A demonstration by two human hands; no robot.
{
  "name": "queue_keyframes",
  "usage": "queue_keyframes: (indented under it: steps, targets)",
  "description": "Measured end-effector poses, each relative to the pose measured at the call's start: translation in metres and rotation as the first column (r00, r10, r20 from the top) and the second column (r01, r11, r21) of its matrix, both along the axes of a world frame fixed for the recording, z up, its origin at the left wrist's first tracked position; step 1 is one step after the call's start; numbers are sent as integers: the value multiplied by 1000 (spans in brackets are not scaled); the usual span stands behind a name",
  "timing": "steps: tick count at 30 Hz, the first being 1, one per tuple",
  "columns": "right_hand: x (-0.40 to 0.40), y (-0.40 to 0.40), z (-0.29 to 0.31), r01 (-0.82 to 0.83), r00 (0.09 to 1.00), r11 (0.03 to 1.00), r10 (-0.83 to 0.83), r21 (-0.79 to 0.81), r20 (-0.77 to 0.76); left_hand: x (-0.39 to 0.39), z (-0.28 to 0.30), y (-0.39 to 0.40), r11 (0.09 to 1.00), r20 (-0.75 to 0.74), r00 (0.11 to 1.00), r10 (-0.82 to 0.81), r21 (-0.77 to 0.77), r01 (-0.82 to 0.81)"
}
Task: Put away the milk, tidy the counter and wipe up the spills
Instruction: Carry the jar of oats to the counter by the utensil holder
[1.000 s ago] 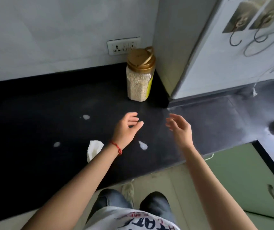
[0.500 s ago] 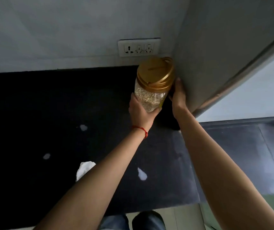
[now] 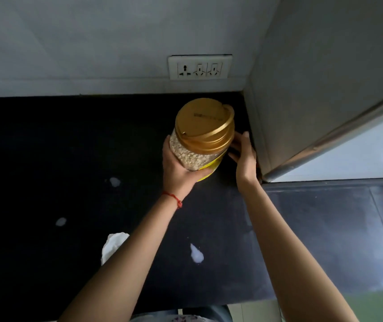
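Note:
A clear oats jar [image 3: 195,156] with a gold lid [image 3: 203,126] and a yellow label is tilted toward me above the back right corner of the black counter [image 3: 46,147]. My left hand [image 3: 177,170] grips it from the left and underneath, thumb along its side. My right hand [image 3: 244,159] touches the jar's right side with fairly straight fingers, squeezed in beside the grey appliance wall. Three white milk spills lie on the counter: one at mid left [image 3: 115,181], one further left [image 3: 60,221], one near the front [image 3: 196,254]. No milk container is in view.
A crumpled white tissue [image 3: 113,242] lies on the counter, partly under my left forearm. A tall grey appliance [image 3: 313,89] stands at the right, close to the jar. A wall socket [image 3: 199,67] sits behind. A greyer counter section [image 3: 325,228] extends to the right.
A second ago both hands hung free in front of the standing jar. They then closed in on it, and it is now lifted and tipped toward me.

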State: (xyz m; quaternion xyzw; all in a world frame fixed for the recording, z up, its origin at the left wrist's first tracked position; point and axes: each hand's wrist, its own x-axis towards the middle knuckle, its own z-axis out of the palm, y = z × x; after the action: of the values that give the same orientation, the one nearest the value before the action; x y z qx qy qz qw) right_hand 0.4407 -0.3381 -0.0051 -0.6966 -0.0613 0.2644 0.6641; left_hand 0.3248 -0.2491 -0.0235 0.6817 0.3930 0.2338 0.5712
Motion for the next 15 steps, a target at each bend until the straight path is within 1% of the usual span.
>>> queue_keyframes:
  steps: [3,6,9,12,15]
  targets:
    - [1,3,-4,-20,1000,999,21,-32,12,-21,2,25,991,-11,991,-136,-5,136]
    - [-3,16,-6,-120,991,992,118,-39,-60,-26,2,39,975,-57,974,-220,-4,220]
    - [-14,23,-8,-110,987,994,108,-11,-116,-25,3,40,975,-78,973,-217,29,219]
    - [-22,19,-4,-133,988,990,128,-49,-83,-33,5,37,980,-54,980,-191,43,193]
    - [-31,10,4,-163,986,982,158,-98,-58,-44,12,29,986,15,987,-163,-30,163]
